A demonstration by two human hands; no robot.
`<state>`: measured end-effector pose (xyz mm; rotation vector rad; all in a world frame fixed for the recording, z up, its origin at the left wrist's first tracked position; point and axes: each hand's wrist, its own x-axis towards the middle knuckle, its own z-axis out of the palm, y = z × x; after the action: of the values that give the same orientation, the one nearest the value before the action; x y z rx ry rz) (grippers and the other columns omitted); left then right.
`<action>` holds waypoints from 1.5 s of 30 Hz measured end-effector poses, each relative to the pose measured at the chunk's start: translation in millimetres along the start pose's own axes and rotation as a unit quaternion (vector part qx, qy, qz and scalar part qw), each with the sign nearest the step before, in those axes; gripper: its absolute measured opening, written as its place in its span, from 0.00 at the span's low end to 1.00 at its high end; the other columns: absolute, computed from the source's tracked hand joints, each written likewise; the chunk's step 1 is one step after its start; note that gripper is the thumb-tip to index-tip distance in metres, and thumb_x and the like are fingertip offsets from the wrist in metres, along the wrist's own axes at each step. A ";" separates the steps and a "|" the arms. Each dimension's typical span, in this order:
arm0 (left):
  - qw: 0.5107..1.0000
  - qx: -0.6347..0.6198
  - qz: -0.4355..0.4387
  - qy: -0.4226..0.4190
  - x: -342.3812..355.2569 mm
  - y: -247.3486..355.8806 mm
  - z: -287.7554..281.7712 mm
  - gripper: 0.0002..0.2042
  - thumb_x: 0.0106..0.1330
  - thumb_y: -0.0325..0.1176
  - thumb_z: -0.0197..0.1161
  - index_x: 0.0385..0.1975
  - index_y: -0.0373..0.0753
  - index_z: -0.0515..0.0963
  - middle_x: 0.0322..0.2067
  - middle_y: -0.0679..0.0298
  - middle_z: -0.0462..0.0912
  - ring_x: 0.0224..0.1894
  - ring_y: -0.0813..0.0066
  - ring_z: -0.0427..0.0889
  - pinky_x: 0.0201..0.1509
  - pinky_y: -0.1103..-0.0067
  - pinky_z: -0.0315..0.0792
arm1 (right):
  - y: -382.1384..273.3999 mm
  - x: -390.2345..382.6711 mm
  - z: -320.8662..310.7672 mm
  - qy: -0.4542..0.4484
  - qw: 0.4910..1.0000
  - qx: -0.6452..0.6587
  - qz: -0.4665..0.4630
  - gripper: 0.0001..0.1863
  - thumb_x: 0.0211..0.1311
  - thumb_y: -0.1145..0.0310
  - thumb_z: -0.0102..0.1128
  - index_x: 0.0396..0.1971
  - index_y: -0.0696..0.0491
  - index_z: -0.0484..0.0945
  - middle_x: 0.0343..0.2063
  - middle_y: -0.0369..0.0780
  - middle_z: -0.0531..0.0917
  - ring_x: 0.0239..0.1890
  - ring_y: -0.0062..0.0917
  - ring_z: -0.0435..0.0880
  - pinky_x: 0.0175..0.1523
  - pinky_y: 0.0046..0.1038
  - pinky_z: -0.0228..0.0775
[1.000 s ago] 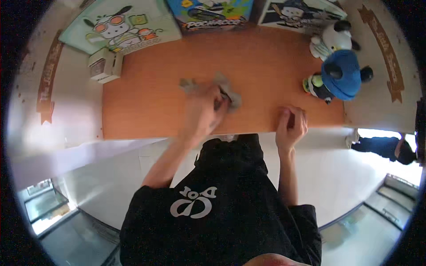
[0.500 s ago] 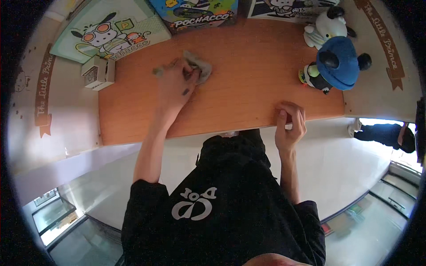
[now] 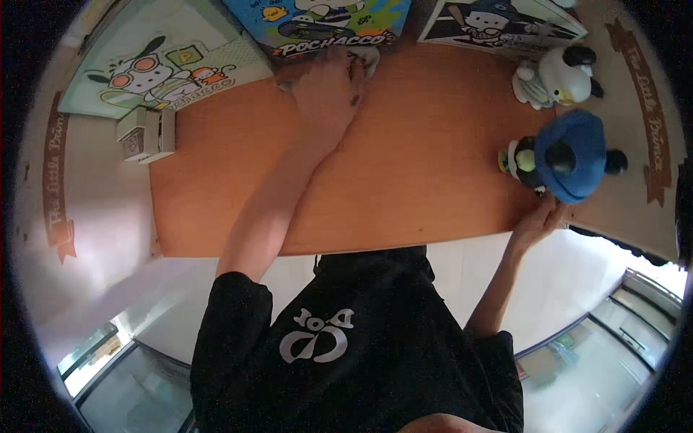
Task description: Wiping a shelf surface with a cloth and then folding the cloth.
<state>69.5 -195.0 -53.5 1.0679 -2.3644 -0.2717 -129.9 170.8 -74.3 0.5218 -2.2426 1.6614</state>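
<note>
Cloth (image 3: 371,58) in left hand (image 3: 327,88); right (image 3: 535,223), perhaps touching figurine (image 3: 576,155)

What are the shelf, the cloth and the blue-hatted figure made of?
Shelf: probably smooth wood or laminate, with faint grain. Cloth: likely thin matte fabric, bunched under the left hand. Blue-hatted figure: perhaps smooth plastic, judging by its rounded, moulded look.
</note>
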 end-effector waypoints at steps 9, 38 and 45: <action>0.997 0.032 -0.048 -0.043 2.2 4.0 -5.8 0.14 0.72 0.46 0.60 0.39 0.40 0.79 0.31 0.54 0.86 0.25 0.48 0.85 0.27 0.57 0.73 | 1.2 -5.0 -1.2 0.061 0.988 -0.110 0.086 0.17 0.75 0.73 0.53 0.56 0.63 0.82 0.52 0.46 0.88 0.48 0.33 0.82 0.57 0.31 0.73; 0.999 0.032 -0.004 -0.008 -106.9 -59.2 -91.5 0.11 0.72 0.43 0.63 0.41 0.44 0.82 0.29 0.59 0.88 0.27 0.52 0.86 0.29 0.60 0.74 | -74.0 -37.6 58.5 -0.150 0.987 -0.011 0.053 0.15 0.68 0.72 0.68 0.53 0.60 0.85 0.42 0.43 0.91 0.41 0.28 0.87 0.47 0.29 0.78; 0.985 0.063 -0.146 0.068 -191.4 -104.8 -150.9 0.11 0.69 0.40 0.70 0.30 0.40 0.79 0.25 0.62 0.85 0.22 0.62 0.80 0.27 0.67 0.71 | -104.7 -65.8 69.2 -0.190 0.972 -0.137 -0.034 0.14 0.62 0.67 0.77 0.42 0.57 0.86 0.32 0.40 0.87 0.32 0.34 0.83 0.40 0.35 0.77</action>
<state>323.0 -117.8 -39.7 1.4494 -2.1233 -0.1494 -25.2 84.0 -34.5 0.8948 -2.6329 1.2721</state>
